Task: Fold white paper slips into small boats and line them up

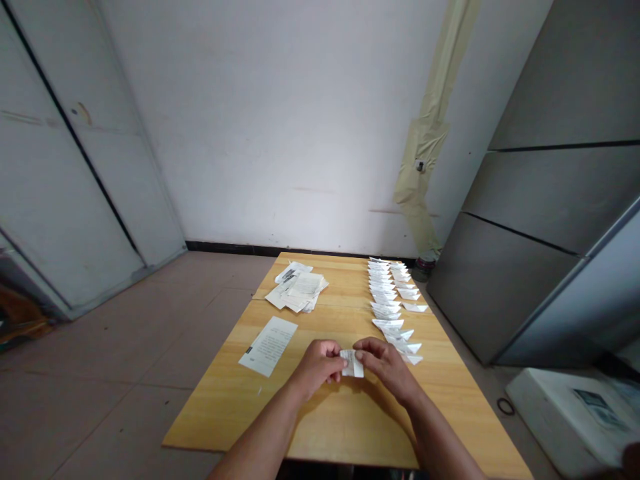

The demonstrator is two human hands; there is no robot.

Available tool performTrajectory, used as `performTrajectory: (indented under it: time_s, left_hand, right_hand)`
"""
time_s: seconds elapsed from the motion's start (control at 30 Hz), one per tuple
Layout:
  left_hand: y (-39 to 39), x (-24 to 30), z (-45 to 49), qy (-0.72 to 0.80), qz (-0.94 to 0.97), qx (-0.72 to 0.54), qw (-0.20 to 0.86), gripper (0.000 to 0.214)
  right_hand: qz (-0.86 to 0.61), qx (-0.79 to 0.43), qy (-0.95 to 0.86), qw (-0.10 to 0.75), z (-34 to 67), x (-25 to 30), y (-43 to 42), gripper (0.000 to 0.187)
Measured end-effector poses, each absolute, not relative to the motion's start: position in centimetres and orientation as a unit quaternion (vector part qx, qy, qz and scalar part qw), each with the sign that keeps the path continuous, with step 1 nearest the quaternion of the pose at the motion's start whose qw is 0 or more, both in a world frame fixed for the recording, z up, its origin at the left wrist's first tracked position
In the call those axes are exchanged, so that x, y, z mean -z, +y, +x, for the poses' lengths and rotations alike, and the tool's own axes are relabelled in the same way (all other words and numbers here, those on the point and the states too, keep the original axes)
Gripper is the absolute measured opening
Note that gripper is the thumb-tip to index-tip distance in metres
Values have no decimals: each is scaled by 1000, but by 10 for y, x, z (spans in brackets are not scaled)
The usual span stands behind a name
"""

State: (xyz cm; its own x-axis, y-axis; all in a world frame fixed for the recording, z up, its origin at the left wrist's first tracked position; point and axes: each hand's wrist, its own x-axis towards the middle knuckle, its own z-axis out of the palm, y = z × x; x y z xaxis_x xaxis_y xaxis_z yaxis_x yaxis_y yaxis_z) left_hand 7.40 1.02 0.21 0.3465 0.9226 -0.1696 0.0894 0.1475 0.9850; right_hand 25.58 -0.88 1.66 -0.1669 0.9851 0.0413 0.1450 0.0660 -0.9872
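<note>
Wall (pixel 290 133), white, behind bench. Bench (pixel 333 320), light wood grain, set on tiled floor (pixel 145 373). Folded papers (pixel 383 289), pointed ends, overlapping, in two rows along right side; outer row shorter. Loose paper pile (pixel 303 287), printed, fanned untidily, far left. Single sheet (pixel 270 345), printed, lying flat, nearer, left of hands. Left hand (pixel 320 362), grip closed on paper's left edge. Right hand (pixel 384 363), grip pinching upper right. Small folded paper (pixel 354 369), held between both, above bench's near half.
</note>
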Motion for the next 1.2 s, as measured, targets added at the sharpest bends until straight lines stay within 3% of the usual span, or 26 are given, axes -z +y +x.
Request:
performTrajectory:
  time_s: [0.5, 0.83, 1.2]
  left_hand:
    - [14, -2, 76, 451, 577, -334, 594, 38]
    - [17, 9, 73, 455, 518, -392, 609, 42]
    - [11, 1, 74, 423, 529, -383, 628, 41]
  right_hand:
    - [-515, -481, -538, 462, 241, -12, -7, 36]
    - [-497, -510, -515, 477, 244, -13, -11, 52]
    - [-509, -541, -470, 477, 240, -10, -11, 41]
